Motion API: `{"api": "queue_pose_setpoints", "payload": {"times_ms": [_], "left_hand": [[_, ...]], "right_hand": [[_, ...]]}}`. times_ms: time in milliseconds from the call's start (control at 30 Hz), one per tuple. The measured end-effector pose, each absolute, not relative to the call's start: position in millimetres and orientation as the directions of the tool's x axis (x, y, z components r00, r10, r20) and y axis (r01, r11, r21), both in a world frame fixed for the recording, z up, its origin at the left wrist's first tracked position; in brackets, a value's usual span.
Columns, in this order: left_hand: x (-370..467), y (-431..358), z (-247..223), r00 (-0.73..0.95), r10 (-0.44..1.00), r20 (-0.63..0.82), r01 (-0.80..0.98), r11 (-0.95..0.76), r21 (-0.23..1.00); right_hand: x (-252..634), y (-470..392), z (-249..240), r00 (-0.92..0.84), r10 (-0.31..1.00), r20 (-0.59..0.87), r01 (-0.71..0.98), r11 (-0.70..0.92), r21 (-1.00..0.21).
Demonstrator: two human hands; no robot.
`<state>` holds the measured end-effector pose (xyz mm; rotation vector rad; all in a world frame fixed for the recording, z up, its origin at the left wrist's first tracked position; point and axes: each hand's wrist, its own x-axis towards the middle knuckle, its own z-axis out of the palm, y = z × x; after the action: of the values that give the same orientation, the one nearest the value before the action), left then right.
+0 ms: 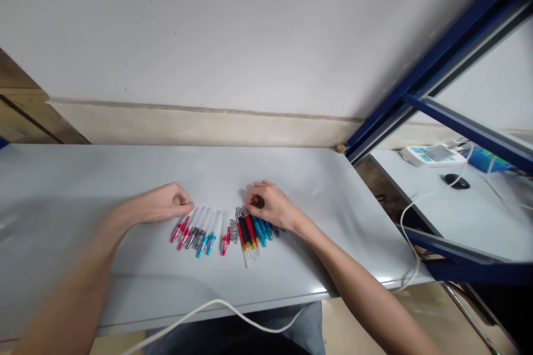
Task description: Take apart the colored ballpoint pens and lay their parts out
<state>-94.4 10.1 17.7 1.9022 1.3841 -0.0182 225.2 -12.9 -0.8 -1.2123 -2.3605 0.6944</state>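
My left hand (167, 203) is curled, thumb and forefinger together at the upper end of the leftmost see-through pen barrel (186, 228). Whether it grips the barrel is unclear. To its right lie several more barrels with red, black or blue lower ends (204, 244). My right hand (272, 206) has its fingers bent into a pinch over the upper tips of a row of pen refills (245, 230), red and black with yellowish and whitish ends. Small springs (233, 231) lie left of the refills. Blue pen parts (261, 228) lie partly beneath my right hand, black ones beside them.
Everything rests on a grey table (158, 277) against a wall. A white cable (216, 302) loops across the front edge. To the right, a blue metal frame (387, 94) stands before another table with a black mouse (457, 181) and a white device (433, 154).
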Motion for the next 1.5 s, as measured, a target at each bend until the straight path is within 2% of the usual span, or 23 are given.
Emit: {"api": "queue_pose_setpoints", "payload": {"times_ms": [100, 167, 233, 333, 400, 467, 600, 767, 900, 1067, 1167, 1267, 1367, 1500], "left_hand": [[-94, 11, 19, 0.416, 0.701, -0.579, 0.819, -0.013, 0.573], [-93, 12, 17, 0.398, 0.752, -0.526, 0.825, -0.044, 0.563], [-88, 13, 15, 0.378, 0.842, -0.385, 0.848, -0.148, 0.51], [-75, 11, 15, 0.299, 0.939, -0.168, 0.929, -0.247, 0.276], [-65, 7, 15, 0.226, 0.97, -0.093, 0.972, -0.219, 0.08], [-55, 3, 13, 0.204, 0.979, -0.006, 0.978, -0.204, -0.035], [-41, 0, 5, 0.253, 0.962, 0.102, 0.967, -0.251, -0.033], [-32, 3, -4, 0.318, 0.934, 0.164, 0.948, -0.318, -0.031], [-31, 7, -7, 0.349, 0.909, 0.229, 0.929, -0.367, 0.042], [-35, 8, -7, 0.386, 0.89, 0.242, 0.878, -0.435, 0.198], [-33, 4, -6, 0.462, 0.858, 0.222, 0.825, -0.508, 0.247], [-27, 0, -7, 0.556, 0.783, 0.278, 0.742, -0.618, 0.258], [-24, -2, -10, 0.601, 0.705, 0.377, 0.667, -0.702, 0.25], [-22, -3, -9, 0.592, 0.646, 0.483, 0.624, -0.746, 0.233]], "right_hand": [[221, -14, -4, -0.48, 0.865, 0.145, 0.714, 0.481, -0.508], [220, -15, -4, -0.41, 0.896, 0.17, 0.78, 0.441, -0.444], [219, -16, -4, -0.379, 0.912, 0.159, 0.811, 0.41, -0.418], [219, -16, -2, -0.394, 0.914, 0.097, 0.813, 0.396, -0.427], [217, -16, -1, -0.394, 0.915, 0.082, 0.831, 0.393, -0.393], [214, -17, -1, -0.376, 0.923, 0.078, 0.863, 0.379, -0.335], [208, -18, -1, -0.36, 0.932, 0.046, 0.895, 0.358, -0.264], [206, -19, -5, -0.388, 0.919, 0.065, 0.887, 0.392, -0.243], [208, -18, -6, -0.317, 0.945, 0.086, 0.886, 0.327, -0.328], [214, -14, 0, -0.176, 0.968, 0.178, 0.779, 0.248, -0.576], [218, -10, 5, -0.045, 0.976, 0.213, 0.612, 0.195, -0.766], [221, -8, 10, 0.051, 0.981, 0.189, 0.383, 0.156, -0.911], [223, -8, 12, 0.089, 0.991, 0.102, 0.172, 0.085, -0.981], [221, -7, 9, 0.058, 0.998, -0.01, -0.07, -0.006, -0.997]]}}
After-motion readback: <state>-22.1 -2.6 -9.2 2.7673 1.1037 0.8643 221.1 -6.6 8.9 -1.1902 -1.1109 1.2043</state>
